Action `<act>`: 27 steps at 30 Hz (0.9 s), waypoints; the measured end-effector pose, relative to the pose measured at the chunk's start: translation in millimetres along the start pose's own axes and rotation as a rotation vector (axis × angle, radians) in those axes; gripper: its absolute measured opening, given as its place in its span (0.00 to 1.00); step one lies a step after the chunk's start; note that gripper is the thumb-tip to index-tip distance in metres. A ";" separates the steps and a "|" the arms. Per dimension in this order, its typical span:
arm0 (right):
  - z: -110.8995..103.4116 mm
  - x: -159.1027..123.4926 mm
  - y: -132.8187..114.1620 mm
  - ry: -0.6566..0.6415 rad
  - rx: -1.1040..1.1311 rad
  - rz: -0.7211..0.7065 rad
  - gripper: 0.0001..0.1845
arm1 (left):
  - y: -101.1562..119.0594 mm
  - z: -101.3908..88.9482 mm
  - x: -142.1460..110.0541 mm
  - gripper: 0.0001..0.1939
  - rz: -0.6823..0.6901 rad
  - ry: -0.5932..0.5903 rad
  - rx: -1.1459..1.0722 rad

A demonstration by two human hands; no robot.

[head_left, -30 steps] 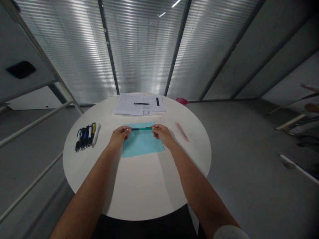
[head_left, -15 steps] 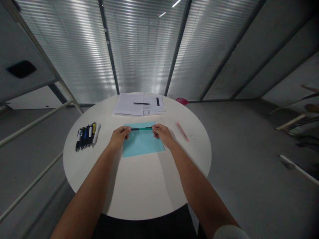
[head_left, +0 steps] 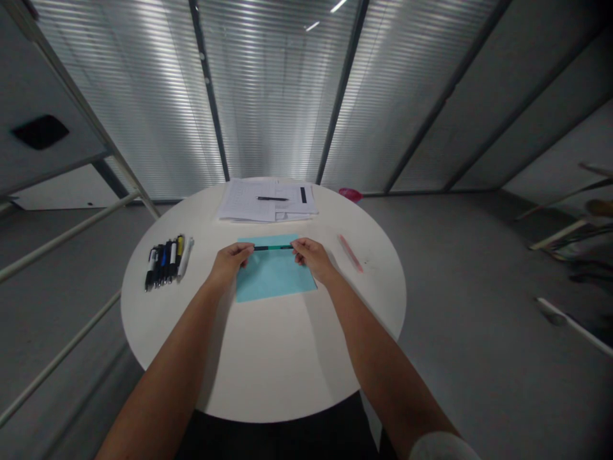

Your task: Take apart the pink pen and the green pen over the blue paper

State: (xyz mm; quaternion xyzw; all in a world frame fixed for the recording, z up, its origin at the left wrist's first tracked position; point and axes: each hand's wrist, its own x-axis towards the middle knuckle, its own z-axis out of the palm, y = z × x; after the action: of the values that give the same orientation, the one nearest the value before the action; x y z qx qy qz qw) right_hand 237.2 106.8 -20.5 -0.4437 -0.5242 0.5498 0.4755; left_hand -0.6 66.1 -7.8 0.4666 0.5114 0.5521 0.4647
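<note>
A green and black pen (head_left: 272, 247) lies level between my two hands, over the far part of a light blue sheet (head_left: 275, 279). Its dark left end is pinched in the fingers of my left hand (head_left: 232, 259). My right hand (head_left: 311, 255) grips the other end, which the fingertips partly cover. Both hands are closed, and they hover over or rest on the sheet's side edges; I cannot tell which.
On the round white table (head_left: 268, 358), several pens (head_left: 165, 262) lie in a row at left. A pink pen (head_left: 350, 253) lies at right. Toward the back, a black pen (head_left: 272, 199) rests on stacked papers (head_left: 246, 201). A white metal frame (head_left: 67, 223) stands left of the table.
The pen appears turned slightly about its length, its clip now less distinct near my right fingers. My left fingertips have shifted slightly to the right. Both hands still hold it.
</note>
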 end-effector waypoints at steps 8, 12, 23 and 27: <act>0.6 -3.2 -4.0 -0.013 -0.024 -0.007 0.19 | -5.0 -2.1 2.3 0.13 0.028 -0.003 0.056; -1.4 -0.5 1.2 -0.033 -0.036 -0.025 0.19 | -8.7 -2.9 3.6 0.14 0.057 -0.005 0.072; -2.3 -1.2 -0.1 -0.060 -0.074 -0.055 0.18 | -6.8 -3.5 2.8 0.13 0.053 0.017 0.115; -2.4 -2.3 -1.1 -0.069 -0.081 -0.067 0.17 | -6.0 -3.0 2.2 0.13 0.054 0.015 0.104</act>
State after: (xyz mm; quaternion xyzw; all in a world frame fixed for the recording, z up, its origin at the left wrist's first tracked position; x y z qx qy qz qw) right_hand 240.0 104.8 -19.6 -0.4256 -0.5768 0.5269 0.4568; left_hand -3.7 68.2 -13.8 0.4996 0.5301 0.5408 0.4207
